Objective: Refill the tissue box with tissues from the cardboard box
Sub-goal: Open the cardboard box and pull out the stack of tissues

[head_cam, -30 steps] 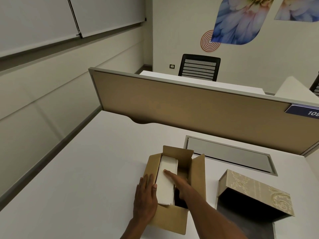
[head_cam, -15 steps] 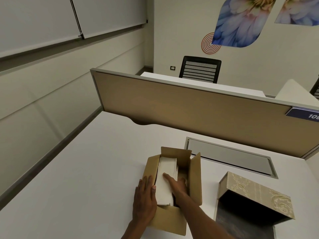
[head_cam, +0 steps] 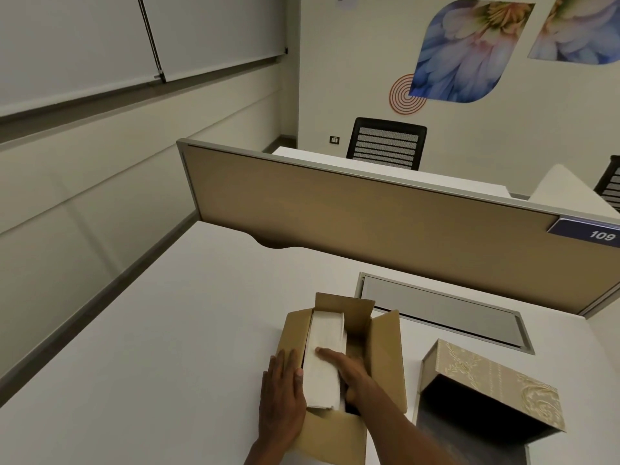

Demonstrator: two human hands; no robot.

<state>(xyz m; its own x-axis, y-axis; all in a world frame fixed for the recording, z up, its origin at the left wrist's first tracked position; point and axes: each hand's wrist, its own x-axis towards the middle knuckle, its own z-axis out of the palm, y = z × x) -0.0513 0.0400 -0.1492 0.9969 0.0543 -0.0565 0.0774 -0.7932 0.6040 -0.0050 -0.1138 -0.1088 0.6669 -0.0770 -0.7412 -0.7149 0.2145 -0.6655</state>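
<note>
An open brown cardboard box [head_cam: 385,357] sits on the white desk, flaps up. A white stack of tissues [head_cam: 325,357] stands on edge inside it, along the left wall. My left hand [head_cam: 281,397] lies flat against the box's left outer side, thumb over the rim touching the stack. My right hand [head_cam: 349,374] reaches into the box, fingers wrapped around the right side of the stack. To the right lies the beige patterned tissue box [head_cam: 486,387], opened, its dark inside showing.
A tan desk divider [head_cam: 352,216] runs across the back of the white desk [head_cam: 167,330]. A grey cable hatch [head_cam: 443,310] is set into the desk behind the boxes. A black chair [head_cam: 385,144] stands beyond the divider.
My right hand has slid deeper into the cardboard box beside the tissue stack. The left hand stays on the box's side.
</note>
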